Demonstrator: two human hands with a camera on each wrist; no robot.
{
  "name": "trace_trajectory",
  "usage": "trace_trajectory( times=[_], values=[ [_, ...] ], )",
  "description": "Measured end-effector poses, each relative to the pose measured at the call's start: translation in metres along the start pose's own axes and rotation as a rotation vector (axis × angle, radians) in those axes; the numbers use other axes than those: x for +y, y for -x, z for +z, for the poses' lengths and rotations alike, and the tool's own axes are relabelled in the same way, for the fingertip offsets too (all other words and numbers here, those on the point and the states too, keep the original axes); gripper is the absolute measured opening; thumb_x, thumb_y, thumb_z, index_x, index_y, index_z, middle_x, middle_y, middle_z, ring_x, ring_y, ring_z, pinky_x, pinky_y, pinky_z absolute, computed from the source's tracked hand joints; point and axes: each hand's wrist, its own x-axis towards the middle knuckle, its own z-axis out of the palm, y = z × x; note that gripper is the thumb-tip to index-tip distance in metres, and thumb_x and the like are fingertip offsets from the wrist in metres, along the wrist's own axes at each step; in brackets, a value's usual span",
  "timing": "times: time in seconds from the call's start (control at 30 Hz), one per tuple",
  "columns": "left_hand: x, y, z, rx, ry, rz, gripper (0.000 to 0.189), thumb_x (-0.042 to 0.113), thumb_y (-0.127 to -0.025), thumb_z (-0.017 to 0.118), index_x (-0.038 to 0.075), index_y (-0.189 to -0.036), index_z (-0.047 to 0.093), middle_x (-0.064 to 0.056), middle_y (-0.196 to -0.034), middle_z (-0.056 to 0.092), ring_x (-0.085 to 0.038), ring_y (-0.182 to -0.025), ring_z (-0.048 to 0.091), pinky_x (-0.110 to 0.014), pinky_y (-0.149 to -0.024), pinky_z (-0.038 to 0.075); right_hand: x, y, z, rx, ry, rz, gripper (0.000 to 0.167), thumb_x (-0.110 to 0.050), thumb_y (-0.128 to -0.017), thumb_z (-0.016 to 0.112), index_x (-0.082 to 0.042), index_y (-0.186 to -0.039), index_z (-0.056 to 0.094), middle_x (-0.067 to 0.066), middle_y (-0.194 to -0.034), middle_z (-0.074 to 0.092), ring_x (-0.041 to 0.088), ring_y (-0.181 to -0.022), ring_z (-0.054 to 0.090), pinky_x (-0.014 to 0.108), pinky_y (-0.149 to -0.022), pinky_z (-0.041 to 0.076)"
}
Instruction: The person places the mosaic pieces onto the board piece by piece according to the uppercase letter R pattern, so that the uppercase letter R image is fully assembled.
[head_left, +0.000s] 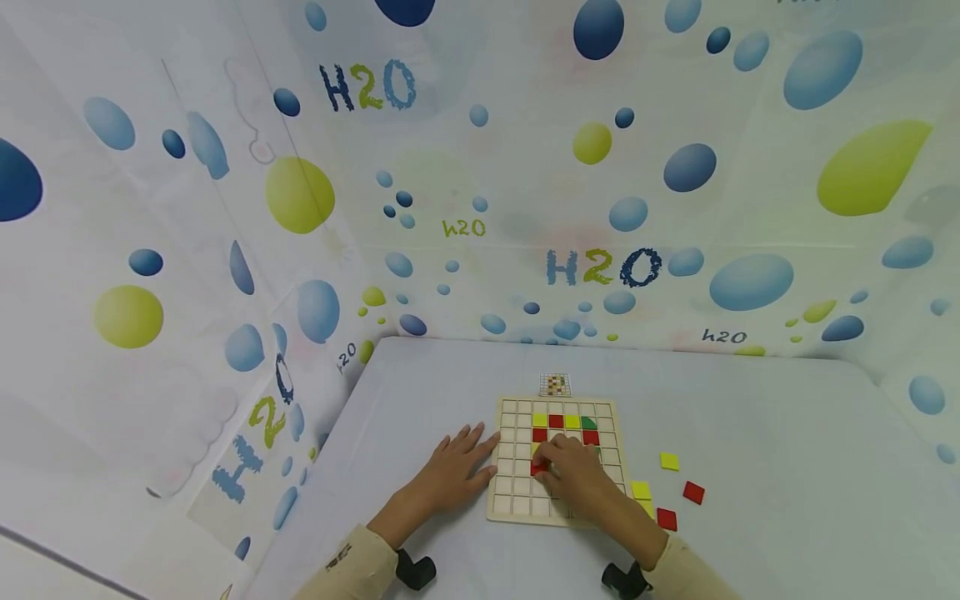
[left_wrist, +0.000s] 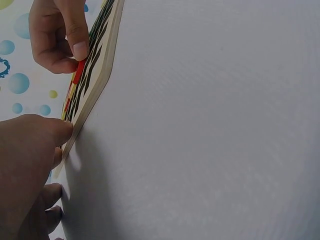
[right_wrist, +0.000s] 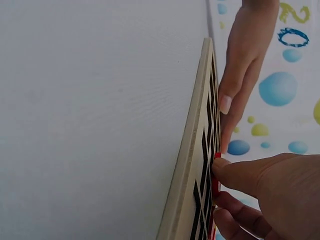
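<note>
A wooden grid board (head_left: 513, 505) lies on the table, with red, yellow and green tiles set in its squares. My right hand (head_left: 576, 475) is over the board's middle, thumb and fingertips pinching a red square tile (right_wrist: 216, 186) at the grid. That red tile (head_left: 537, 468) shows just left of the fingers in the head view, and the hand covers some squares behind it. Beside the board's left edge rests my left hand (head_left: 453, 471), fingers spread and fairly straight, its fingertips right at the rim. In the left wrist view its thumb (left_wrist: 62, 131) overlaps the board's edge.
Right of the board lie loose tiles: a yellow tile (head_left: 670, 462), a red tile (head_left: 693, 492), another red tile (head_left: 667, 519) and yellow ones (head_left: 641, 490) by the edge. A small pattern card (head_left: 555, 384) sits behind the board. Printed cloth (head_left: 480, 167) hangs behind the table.
</note>
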Motion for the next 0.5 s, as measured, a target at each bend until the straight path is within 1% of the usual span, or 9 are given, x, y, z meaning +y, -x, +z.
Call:
trace_trajectory(
  times=[0.17,0.33,0.5],
  values=[
    [0.0001,0.0004,0.0002,0.003,0.005,0.001,0.060,0.044,-0.109,0.053,0.023,-0.164,0.042,-0.011,-0.172,0.033,-0.038,-0.160,0.029,-0.064,-0.126,0.024,-0.0018,0.0009,-0.0001,0.012,0.020,0.002,0.017,-0.022,-0.090,0.086,-0.021,-0.100,0.072,-0.008,-0.096,0.063,0.013,-0.091,0.057,0.033,-0.075,0.039],
    [-0.0001,0.0005,0.0000,0.007,0.000,0.003,0.059,0.044,-0.109,0.053,0.023,-0.164,0.042,-0.012,-0.172,0.033,-0.038,-0.159,0.029,-0.064,-0.126,0.025,-0.0034,0.0014,-0.0010,0.004,0.032,0.021,0.015,-0.020,-0.091,0.085,-0.019,-0.101,0.074,-0.004,-0.101,0.067,0.016,-0.093,0.057,0.034,-0.076,0.039],
    [-0.0012,0.0000,0.0005,0.008,-0.001,0.011,0.059,0.044,-0.109,0.053,0.022,-0.163,0.043,-0.012,-0.171,0.034,-0.038,-0.159,0.029,-0.065,-0.125,0.025,-0.0039,0.0014,-0.0011,0.007,0.041,0.032,0.015,-0.020,-0.091,0.085,-0.019,-0.102,0.075,-0.003,-0.100,0.066,0.016,-0.094,0.058,0.034,-0.076,0.040]
  ],
)
